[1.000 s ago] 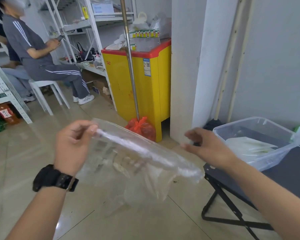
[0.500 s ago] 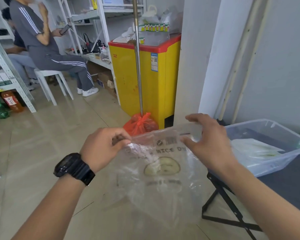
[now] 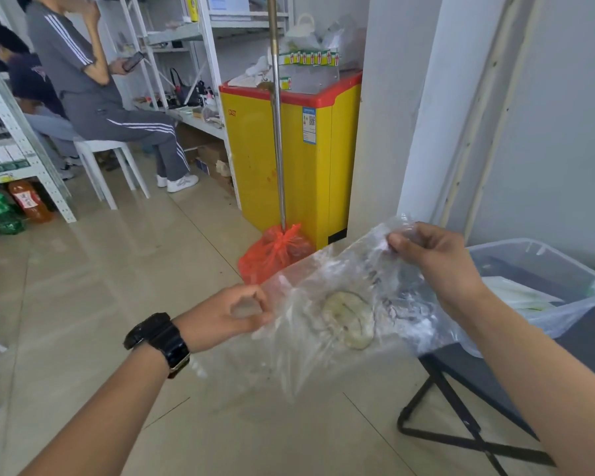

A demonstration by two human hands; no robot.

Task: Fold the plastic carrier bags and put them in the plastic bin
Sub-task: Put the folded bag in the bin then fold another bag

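A clear plastic carrier bag (image 3: 344, 314) with a round yellowish print hangs stretched in the air between my hands. My left hand (image 3: 231, 312), with a black watch on the wrist, pinches its lower left corner. My right hand (image 3: 433, 259) grips its upper right corner, higher and farther away. The bag sits tilted, up to the right. The clear plastic bin (image 3: 536, 259) stands on a dark folding table (image 3: 591, 341) at the right, behind my right arm, with pale folded bags inside.
A yellow and red chest freezer (image 3: 289, 159) stands ahead, with a metal pole and an orange tied bag (image 3: 275, 252) in front of it. Two people sit by white shelving at the left. A white pillar rises at the right. Tiled floor lies below.
My right hand has gone up and to the right while my left dropped lower, so the bag turned from hanging upright to stretched on a slant.
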